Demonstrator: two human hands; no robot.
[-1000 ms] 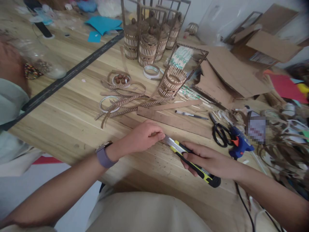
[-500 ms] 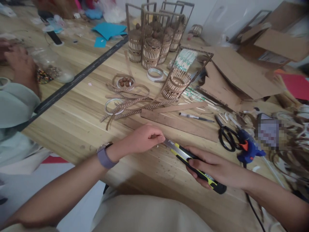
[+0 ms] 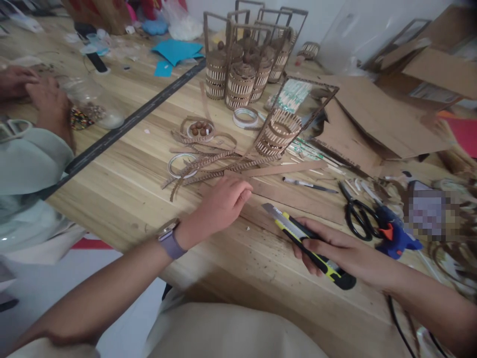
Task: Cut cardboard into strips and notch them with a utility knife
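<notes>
My right hand [image 3: 324, 248] is wrapped round a yellow and black utility knife [image 3: 294, 229], its blade extended and pointing up-left above the wooden table. My left hand [image 3: 223, 201], with a watch at the wrist, is over the near end of a flat brown cardboard strip [image 3: 298, 199]. Its fingers are curled together; whatever they hold, if anything, is hidden. The blade tip is apart from my left hand, a little to its right. Corrugated cardboard strips [image 3: 201, 166] and a tape roll [image 3: 182, 165] lie just beyond my left hand.
Beyond stand an open stick basket [image 3: 278, 132] and several finished lanterns [image 3: 240, 82]. Scissors [image 3: 359, 216], a blue glue gun [image 3: 398, 238] and a pen [image 3: 309, 185] lie to the right. Another person's hands [image 3: 48, 99] are at the left, beside a plastic jar [image 3: 95, 102].
My left hand has moved up and away from the blade, onto the cardboard strip. The knife remains in my right hand, now apart from my left. The view has shifted slightly.
</notes>
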